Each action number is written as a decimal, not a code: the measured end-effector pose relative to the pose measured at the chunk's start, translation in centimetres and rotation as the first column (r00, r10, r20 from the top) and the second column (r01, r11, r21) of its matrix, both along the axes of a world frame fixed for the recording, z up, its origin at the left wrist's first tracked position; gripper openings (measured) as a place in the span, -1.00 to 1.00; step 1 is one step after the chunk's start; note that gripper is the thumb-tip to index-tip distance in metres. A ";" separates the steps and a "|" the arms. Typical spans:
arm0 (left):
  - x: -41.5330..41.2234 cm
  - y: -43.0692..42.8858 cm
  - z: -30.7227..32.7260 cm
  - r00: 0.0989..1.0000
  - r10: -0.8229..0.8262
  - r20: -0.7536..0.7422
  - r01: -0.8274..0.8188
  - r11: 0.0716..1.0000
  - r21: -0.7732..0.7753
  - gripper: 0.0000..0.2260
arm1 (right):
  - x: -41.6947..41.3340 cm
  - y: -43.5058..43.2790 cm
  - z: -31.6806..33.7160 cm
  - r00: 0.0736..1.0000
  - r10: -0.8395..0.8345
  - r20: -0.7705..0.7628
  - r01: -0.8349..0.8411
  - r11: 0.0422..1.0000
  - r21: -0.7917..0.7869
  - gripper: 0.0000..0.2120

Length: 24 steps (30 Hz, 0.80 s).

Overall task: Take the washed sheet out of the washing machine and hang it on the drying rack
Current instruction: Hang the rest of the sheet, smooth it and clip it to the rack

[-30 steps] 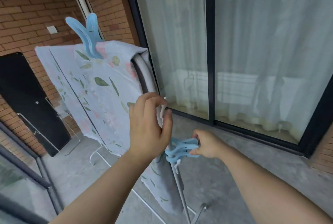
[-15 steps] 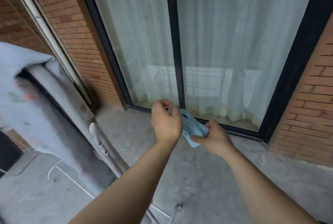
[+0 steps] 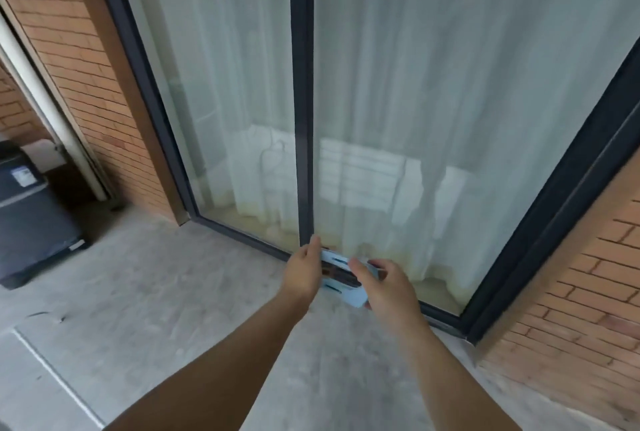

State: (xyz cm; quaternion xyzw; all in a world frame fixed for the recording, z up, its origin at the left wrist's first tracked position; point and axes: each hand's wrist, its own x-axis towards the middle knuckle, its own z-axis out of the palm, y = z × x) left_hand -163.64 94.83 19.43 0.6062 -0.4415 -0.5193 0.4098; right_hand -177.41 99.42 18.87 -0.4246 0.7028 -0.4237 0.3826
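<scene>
Head view: the right hand [image 3: 388,287] is clamped on a bunch of pale blue pegs [image 3: 347,293], thumb on top, fingers curled beneath. The left hand [image 3: 304,271] sits against the pegs' left end; its fingers are hidden, so its grip cannot be told. Both hands are near the glass door [image 3: 433,119], above the concrete floor [image 3: 156,292]. A dark appliance [image 3: 33,219] stands far left. This view does not show where the sheet is.

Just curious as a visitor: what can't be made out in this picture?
Head view: the sheet and drying rack lie outside the frame.
The blue clips: count unclear, blurred and covered by the left hand and right hand.
The dark appliance: cut off by the left edge.
Room behind the glass door: veiled by the curtain.
</scene>
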 end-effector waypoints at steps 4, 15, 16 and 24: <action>1.2 -6.8 2.3 0.999 0.048 -0.015 -0.048 0.998 -0.045 -0.59 | 0.1 -8.5 2.6 0.985 0.144 -0.091 -0.146 0.989 -0.013 -0.49; 10.6 -20.7 5.1 0.938 0.346 0.028 -0.337 0.927 -0.165 -0.74 | 9.0 -31.6 7.7 0.819 0.573 -0.039 -0.570 0.819 0.068 -0.35; 11.7 -21.4 5.5 0.911 0.413 0.022 -0.405 0.901 -0.157 -0.74 | 10.4 -33.3 8.0 0.774 0.632 -0.036 -0.629 0.775 0.062 -0.40; 20.8 -22.5 6.1 0.623 0.776 0.102 -0.762 0.631 -0.145 -0.72 | 24.8 -43.1 8.0 0.409 0.909 0.082 -0.912 0.410 0.011 -0.70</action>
